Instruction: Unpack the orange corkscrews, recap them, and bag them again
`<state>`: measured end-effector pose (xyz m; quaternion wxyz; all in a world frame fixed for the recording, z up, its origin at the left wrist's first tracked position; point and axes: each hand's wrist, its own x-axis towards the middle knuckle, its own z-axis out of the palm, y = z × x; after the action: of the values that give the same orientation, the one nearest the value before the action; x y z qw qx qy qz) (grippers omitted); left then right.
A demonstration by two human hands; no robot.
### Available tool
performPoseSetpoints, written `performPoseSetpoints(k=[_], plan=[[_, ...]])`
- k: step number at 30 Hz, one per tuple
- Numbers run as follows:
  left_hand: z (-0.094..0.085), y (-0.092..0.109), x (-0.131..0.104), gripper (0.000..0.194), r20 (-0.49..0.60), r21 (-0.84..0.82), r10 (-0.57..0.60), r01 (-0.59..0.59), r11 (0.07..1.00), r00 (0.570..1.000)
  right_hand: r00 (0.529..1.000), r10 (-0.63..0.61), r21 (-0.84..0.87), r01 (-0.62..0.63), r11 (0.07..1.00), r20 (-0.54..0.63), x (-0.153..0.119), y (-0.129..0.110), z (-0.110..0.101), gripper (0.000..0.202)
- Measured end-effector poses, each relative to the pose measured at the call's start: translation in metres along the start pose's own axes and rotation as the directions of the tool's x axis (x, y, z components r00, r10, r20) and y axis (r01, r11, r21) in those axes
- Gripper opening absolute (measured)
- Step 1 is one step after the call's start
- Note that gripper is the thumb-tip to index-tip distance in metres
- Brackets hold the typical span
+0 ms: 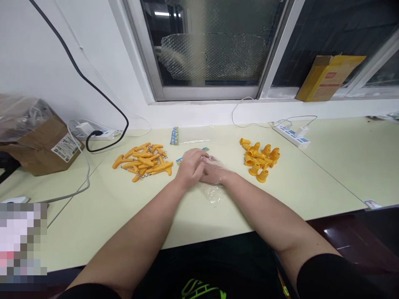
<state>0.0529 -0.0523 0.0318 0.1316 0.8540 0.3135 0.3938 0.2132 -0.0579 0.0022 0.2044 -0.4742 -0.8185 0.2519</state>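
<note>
My left hand and my right hand meet over the middle of the pale table, the left partly over the right. A clear plastic bag lies around and below my right hand, its blue-green printed strip showing behind my hands. What the fingers of my right hand do is hidden; those of my left hand are bent over it, their grip unclear. A pile of yellow T-shaped handles with small chains lies to the left. Yellow cup-like pieces are grouped to the right. Another clear bag lies flat behind my hands.
A brown cardboard box with plastic stands at the left. Power strips with cables lie along the wall. A black cable hangs down at the left. A yellow carton leans against the window.
</note>
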Motion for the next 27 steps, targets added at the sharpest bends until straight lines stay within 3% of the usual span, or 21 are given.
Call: performPoseSetpoints(k=[2, 4, 7, 9, 11, 13, 16, 19, 21, 23, 27], plan=[[-0.007, -0.016, 0.002, 0.025, -0.050, 0.037, -0.052, 0.054, 0.998, 0.997, 0.995, -0.100, -0.021, 0.100, 0.995, -0.023, -0.006, 0.003, -0.009, 0.088], [-0.012, -0.028, 0.003, 0.022, -0.140, 0.041, -0.059, 0.065, 0.997, 0.988, 0.981, -0.141, 0.090, 0.154, 0.984, -0.135, -0.008, 0.007, -0.016, 0.089], [-0.016, -0.035, 0.004, 0.017, -0.425, 0.033, -0.070, 0.093, 0.995, 0.902, 0.946, -0.004, 0.345, 0.122, 0.931, -0.325, -0.006, 0.010, -0.025, 0.081], [-0.016, -0.034, 0.004, 0.018, -0.523, 0.039, -0.094, 0.135, 0.990, 0.847, 0.934, 0.151, 0.599, 0.079, 0.797, -0.325, -0.005, 0.006, -0.031, 0.076], [-0.015, -0.033, 0.004, 0.026, -0.501, 0.049, -0.135, 0.184, 0.982, 0.855, 0.950, 0.221, 0.815, 0.054, 0.576, -0.220, -0.005, -0.001, -0.038, 0.073], [-0.012, -0.035, 0.004, 0.035, -0.443, -0.002, -0.208, 0.231, 0.973, 0.872, 0.976, 0.199, 0.930, 0.008, 0.366, -0.087, -0.008, -0.009, -0.043, 0.078], [-0.006, -0.043, 0.005, 0.034, -0.292, -0.267, -0.348, 0.274, 0.924, 0.891, 0.989, 0.123, 0.979, -0.104, 0.173, 0.083, -0.012, -0.016, -0.046, 0.084], [-0.001, -0.054, 0.006, 0.035, -0.059, -0.528, -0.443, 0.348, 0.774, 0.895, 0.982, 0.058, 0.981, -0.184, 0.064, 0.180, -0.013, -0.013, -0.043, 0.079], [0.001, -0.060, 0.006, 0.038, 0.040, -0.621, -0.477, 0.396, 0.676, 0.878, 0.976, 0.012, 0.976, -0.217, 0.010, 0.216, -0.012, -0.007, -0.041, 0.076], [0.001, -0.064, 0.006, 0.037, 0.029, -0.691, -0.493, 0.374, 0.618, 0.869, 0.970, -0.029, 0.970, -0.241, -0.033, 0.240, -0.010, -0.001, -0.041, 0.075], [-0.003, -0.066, 0.008, 0.029, -0.159, -0.726, -0.537, 0.271, 0.632, 0.828, 0.972, -0.057, 0.970, -0.230, -0.080, 0.226, -0.011, 0.003, -0.046, 0.072]])
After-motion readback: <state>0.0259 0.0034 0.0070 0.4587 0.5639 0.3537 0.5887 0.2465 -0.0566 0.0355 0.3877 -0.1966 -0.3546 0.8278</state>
